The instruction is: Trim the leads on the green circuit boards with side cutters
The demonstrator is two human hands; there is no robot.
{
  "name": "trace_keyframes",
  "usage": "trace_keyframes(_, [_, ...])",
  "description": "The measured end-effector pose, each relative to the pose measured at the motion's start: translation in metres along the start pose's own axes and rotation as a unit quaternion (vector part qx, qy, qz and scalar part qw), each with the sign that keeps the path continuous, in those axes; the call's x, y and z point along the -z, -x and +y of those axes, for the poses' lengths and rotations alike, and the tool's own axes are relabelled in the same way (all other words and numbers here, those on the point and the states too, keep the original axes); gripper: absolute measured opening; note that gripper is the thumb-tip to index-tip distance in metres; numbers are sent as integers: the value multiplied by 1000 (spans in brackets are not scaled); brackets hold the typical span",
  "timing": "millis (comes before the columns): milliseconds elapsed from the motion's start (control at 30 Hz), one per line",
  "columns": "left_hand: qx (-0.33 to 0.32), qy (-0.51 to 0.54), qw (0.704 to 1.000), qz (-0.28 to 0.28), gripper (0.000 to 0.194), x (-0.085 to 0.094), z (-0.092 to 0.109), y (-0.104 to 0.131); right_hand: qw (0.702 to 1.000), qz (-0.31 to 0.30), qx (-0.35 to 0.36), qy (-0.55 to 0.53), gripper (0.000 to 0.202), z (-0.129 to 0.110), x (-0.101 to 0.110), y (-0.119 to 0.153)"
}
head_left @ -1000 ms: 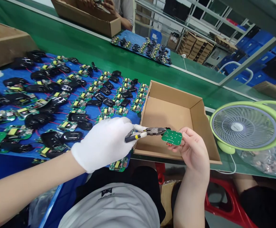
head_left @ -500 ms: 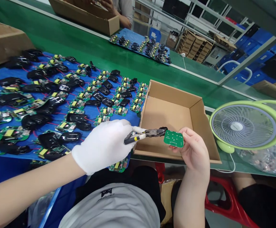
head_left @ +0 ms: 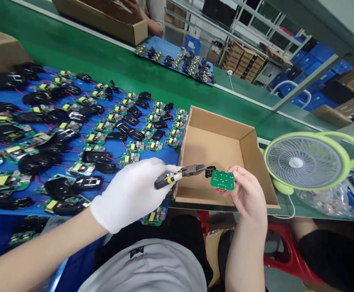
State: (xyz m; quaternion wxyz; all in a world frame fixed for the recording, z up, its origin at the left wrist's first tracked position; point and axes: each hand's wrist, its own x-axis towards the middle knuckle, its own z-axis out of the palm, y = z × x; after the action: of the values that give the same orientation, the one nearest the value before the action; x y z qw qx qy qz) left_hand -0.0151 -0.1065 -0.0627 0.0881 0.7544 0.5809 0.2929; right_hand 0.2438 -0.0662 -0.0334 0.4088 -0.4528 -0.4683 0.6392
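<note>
Closest to me, the person's left hand [head_left: 131, 194], in a white glove, is closed around the yellow-and-black handles of a small pair of pliers [head_left: 179, 174], whose nose reaches toward a small black part at the board's left edge. The bare right hand [head_left: 249, 194] pinches a small green circuit board [head_left: 222, 179] between thumb and fingers [head_left: 238, 172], solder side up and tilted toward the face, probably so the joints are easy to see. Both hands hover over the near edge of an open, shallow brown cardboard box [head_left: 246, 154], so anything that drops would fall inside. To the left, on a blue mat [head_left: 116, 147] over the green worktop [head_left: 110, 61], lie rows of similar boards wired to black shells [head_left: 94, 156], within easy reach. At right stands a light-green desk fan [head_left: 301, 163]. Farther off, another person's hands work at a long cardboard box [head_left: 104, 18].
</note>
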Motion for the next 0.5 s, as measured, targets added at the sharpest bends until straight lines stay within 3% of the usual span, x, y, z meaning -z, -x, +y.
trace_keyframes(167, [76,131,987,58,28,10,-7,13,999,-9,13,29,29,-38,3,-9])
trace_keyframes(233, [134,164,974,83,32,15,-12,21,992,18,42,120,33,-62,3,-31])
trace_keyframes(300, [210,183,957,80,40,20,-19,33,963,98,56,246,27,-86,0,-66])
trace_keyframes(367, [254,187,946,80,43,25,-27,49,950,129,65,276,24,-104,-6,-110])
trace_keyframes(500, [342,201,912,105,51,38,-44,89,910,183,76,365,21,-112,-21,-194])
